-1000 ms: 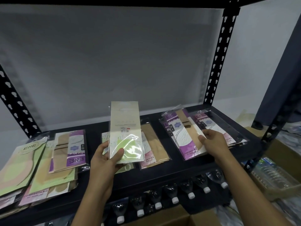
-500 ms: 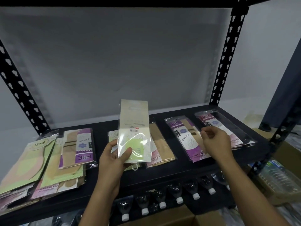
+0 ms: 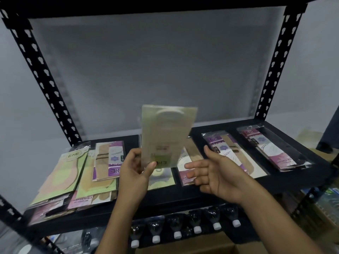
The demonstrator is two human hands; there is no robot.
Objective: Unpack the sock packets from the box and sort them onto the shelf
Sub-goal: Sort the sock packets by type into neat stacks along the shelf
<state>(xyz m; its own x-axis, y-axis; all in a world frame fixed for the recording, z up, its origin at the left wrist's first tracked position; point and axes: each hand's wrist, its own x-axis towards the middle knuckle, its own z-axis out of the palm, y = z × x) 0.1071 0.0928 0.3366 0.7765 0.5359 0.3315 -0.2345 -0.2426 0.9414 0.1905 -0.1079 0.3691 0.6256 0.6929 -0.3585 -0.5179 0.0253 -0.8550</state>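
Cardboard box at bottom edge, contents unseen. I log: left hand pinches pale-green sock packet upright above black shelf; right hand relaxed, fingers spread, just beside it. Packet piles lie on shelf, bottles beneath, grey wall behind.

Pale green packet, black shelf

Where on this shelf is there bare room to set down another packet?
Bare shelf shows along the front edge before the purple packet and maroon packet, plus a narrow strip between them. The left pile is crowded, overlapping. The held packet in the left hand hides the middle.
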